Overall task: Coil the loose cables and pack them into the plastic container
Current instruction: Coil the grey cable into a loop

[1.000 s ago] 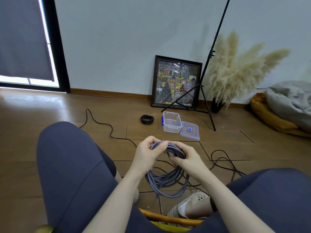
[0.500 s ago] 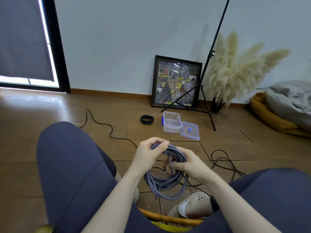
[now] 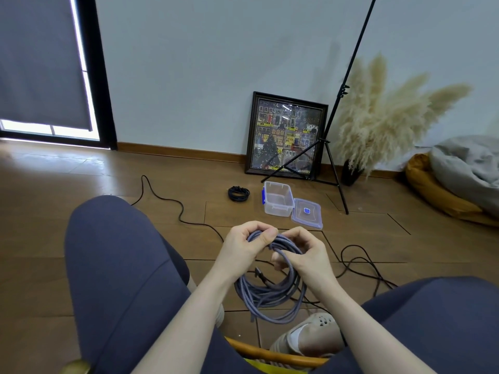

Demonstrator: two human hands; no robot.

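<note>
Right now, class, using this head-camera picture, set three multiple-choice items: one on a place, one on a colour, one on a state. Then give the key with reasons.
1. Where is the lid?
A. On the floor beside the plastic container
B. Clipped onto it
C. On the person's lap

2. What colour is the coiled cable in the hands?
A. Orange
B. Grey-purple
C. White

3. How does the left hand stand?
A. Flat on the floor
B. Open, holding nothing
C. Gripping the top of the coil

Key: 1 A, the lid lies flat against the open container; 2 B, its loops show that colour; 3 C, fingers curl round the loops, as the right hand also does.
</note>
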